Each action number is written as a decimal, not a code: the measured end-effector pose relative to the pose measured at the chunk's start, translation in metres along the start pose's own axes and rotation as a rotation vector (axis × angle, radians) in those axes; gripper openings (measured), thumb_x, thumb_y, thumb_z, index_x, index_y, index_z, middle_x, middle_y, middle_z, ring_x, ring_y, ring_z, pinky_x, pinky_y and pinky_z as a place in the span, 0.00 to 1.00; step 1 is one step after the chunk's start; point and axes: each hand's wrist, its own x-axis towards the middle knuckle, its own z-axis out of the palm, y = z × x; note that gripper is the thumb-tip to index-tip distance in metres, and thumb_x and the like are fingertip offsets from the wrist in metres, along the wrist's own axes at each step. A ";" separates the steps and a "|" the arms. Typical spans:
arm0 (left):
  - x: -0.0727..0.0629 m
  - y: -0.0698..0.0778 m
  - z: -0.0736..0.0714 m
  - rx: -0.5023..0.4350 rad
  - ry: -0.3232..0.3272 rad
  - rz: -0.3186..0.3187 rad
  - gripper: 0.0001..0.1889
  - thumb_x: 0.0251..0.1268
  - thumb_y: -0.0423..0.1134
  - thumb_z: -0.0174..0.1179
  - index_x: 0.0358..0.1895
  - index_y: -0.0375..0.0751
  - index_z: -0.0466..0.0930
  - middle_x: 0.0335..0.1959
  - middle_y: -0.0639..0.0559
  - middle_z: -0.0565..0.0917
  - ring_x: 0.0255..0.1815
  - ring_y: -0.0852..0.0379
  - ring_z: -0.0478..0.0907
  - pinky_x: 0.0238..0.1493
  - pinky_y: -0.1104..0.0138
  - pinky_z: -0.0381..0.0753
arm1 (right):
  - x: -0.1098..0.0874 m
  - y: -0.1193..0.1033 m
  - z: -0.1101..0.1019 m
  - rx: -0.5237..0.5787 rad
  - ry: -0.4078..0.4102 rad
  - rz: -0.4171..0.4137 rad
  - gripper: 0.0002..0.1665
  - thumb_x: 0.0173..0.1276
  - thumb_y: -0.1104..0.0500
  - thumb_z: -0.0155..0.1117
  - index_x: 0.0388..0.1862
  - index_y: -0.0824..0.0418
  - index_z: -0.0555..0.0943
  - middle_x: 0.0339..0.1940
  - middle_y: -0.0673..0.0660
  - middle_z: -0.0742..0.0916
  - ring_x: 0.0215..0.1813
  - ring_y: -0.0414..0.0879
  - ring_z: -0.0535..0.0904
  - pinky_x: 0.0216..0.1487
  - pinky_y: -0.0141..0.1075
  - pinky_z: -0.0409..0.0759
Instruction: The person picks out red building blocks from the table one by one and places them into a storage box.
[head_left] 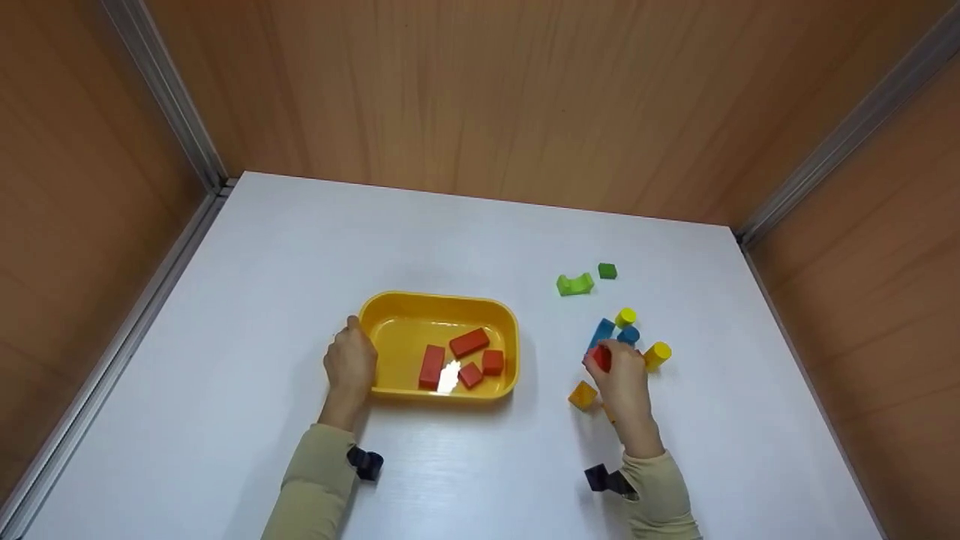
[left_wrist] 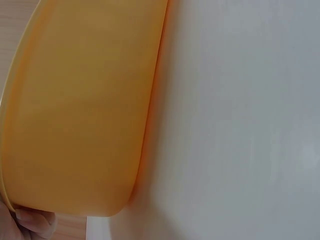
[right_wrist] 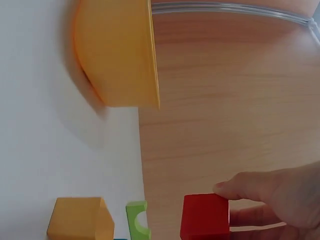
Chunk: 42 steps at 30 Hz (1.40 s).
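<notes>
My left hand (head_left: 351, 360) grips the left rim of a yellow plastic tub (head_left: 405, 304); in the left wrist view its fingertips (left_wrist: 35, 222) curl at the rim of the tub's wall (left_wrist: 85, 110). Inside the tub lie several red blocks (head_left: 469, 343), some long and some cube-like. My right hand (head_left: 622, 379) pinches a red block (right_wrist: 205, 217) between thumb and fingers, to the right of the tub. Below and around that hand are an orange block (head_left: 582, 395), a blue block (head_left: 601, 332), a blue cylinder (head_left: 629, 335) and two yellow cylinders (head_left: 658, 355). Another orange piece is partly hidden under the wrist.
Farther back on the white table (head_left: 300, 240) lie a light green arched block (head_left: 575, 284) and a small dark green block (head_left: 607, 271). Wooden panels (head_left: 465, 97) wall the table at the back and both sides, with metal rails (head_left: 176, 90) at the corners.
</notes>
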 end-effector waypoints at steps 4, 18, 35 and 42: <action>-0.001 0.001 0.000 0.000 0.007 -0.003 0.09 0.63 0.27 0.43 0.44 0.25 0.67 0.29 0.34 0.78 0.27 0.39 0.78 0.22 0.53 0.75 | 0.003 -0.013 0.002 0.007 -0.008 -0.009 0.23 0.56 0.60 0.65 0.49 0.70 0.75 0.46 0.66 0.79 0.46 0.57 0.73 0.46 0.46 0.74; -0.002 0.004 0.000 0.001 -0.006 -0.016 0.10 0.63 0.27 0.43 0.45 0.26 0.66 0.31 0.33 0.77 0.30 0.39 0.78 0.26 0.53 0.76 | 0.014 -0.056 0.014 0.080 -0.048 -0.045 0.23 0.56 0.59 0.65 0.51 0.64 0.74 0.45 0.61 0.79 0.46 0.53 0.73 0.44 0.42 0.75; -0.005 0.008 0.001 -0.011 0.014 0.005 0.09 0.62 0.27 0.45 0.44 0.26 0.67 0.29 0.34 0.78 0.28 0.39 0.78 0.24 0.53 0.76 | 0.026 -0.098 0.040 0.084 -0.020 -0.280 0.19 0.54 0.60 0.66 0.44 0.67 0.77 0.39 0.62 0.81 0.40 0.51 0.77 0.41 0.38 0.77; -0.005 0.006 0.003 -0.006 0.062 0.049 0.06 0.61 0.26 0.45 0.39 0.26 0.68 0.24 0.35 0.77 0.23 0.41 0.78 0.18 0.56 0.74 | 0.032 -0.111 0.056 0.089 -0.018 -0.374 0.18 0.53 0.62 0.67 0.42 0.69 0.78 0.36 0.62 0.81 0.38 0.51 0.78 0.39 0.37 0.77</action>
